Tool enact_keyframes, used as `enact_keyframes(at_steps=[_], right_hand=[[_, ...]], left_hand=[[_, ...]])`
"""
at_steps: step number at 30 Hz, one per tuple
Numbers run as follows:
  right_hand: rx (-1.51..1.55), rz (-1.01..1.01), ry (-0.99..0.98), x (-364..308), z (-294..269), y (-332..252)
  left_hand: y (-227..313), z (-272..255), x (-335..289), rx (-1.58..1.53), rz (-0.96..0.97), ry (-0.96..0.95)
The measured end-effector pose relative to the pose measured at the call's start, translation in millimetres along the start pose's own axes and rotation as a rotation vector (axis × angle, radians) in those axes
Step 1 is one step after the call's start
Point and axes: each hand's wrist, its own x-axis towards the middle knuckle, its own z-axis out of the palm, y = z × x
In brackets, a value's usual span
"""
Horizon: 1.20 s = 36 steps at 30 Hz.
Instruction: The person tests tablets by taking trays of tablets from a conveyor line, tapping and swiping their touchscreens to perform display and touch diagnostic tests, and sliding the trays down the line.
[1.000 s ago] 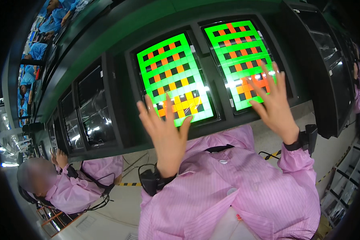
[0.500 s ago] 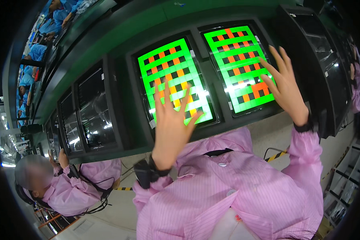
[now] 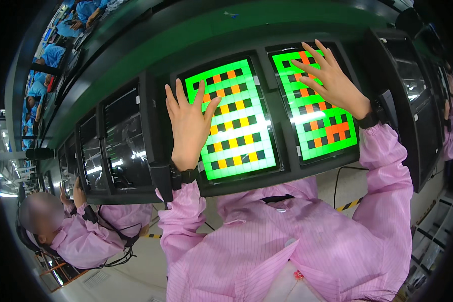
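Observation:
Two lit touch panels lie side by side in a black tray in front of me. The left panel (image 3: 236, 133) shows a green grid with black, yellow and orange squares. My left hand (image 3: 189, 118) is open over its left edge, fingers spread, with thumb and fingers across the upper left squares. On the right panel (image 3: 317, 113) the grid has green, black and orange-red squares. My right hand (image 3: 332, 83) is spread open over its upper right part, covering some squares. Neither hand holds anything. Whether the fingertips touch the glass, I cannot tell.
More dark panels (image 3: 123, 136) sit in a black tray to the left, where a person in pink (image 3: 85, 234) works. Another black tray (image 3: 407, 90) with dark panels stands at the right. A green surface (image 3: 201, 48) lies beyond. People in blue (image 3: 45, 55) are far left.
My left hand has moved left and up, from the middle of the left panel to its edge. My right hand has moved up and left over the right panel. More yellow squares now show on the left panel.

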Motion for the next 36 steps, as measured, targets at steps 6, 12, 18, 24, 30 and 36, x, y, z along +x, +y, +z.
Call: enact_keyframes(at_steps=[6,12,18,24,30,36], right_hand=[[-0.009,-0.035,-0.082,-47.8,-19.9,-27.8],[0.102,-0.053,-0.261,-126.2,-56.0,-60.1],[0.188,0.058,-0.076,-88.4,-51.2,-24.6],[0.064,-0.013,0.014,0.4,-13.2,24.3],[0.031,-0.037,0.005,-6.9,-9.3,34.4],[0.072,-0.028,-0.057,-51.2,-31.3,10.6]], left_hand=[[11.9,-23.7,-55.4,-0.039,0.056,-0.061],[31.0,-66.9,-138.0,-0.178,0.039,-0.303],[23.7,-61.1,-102.1,-0.243,0.086,-0.169],[12.2,-8.4,12.8,-0.144,0.101,-0.009],[10.2,1.6,12.4,-0.164,0.079,-0.022],[23.9,-17.8,-36.4,-0.142,0.152,-0.077]])
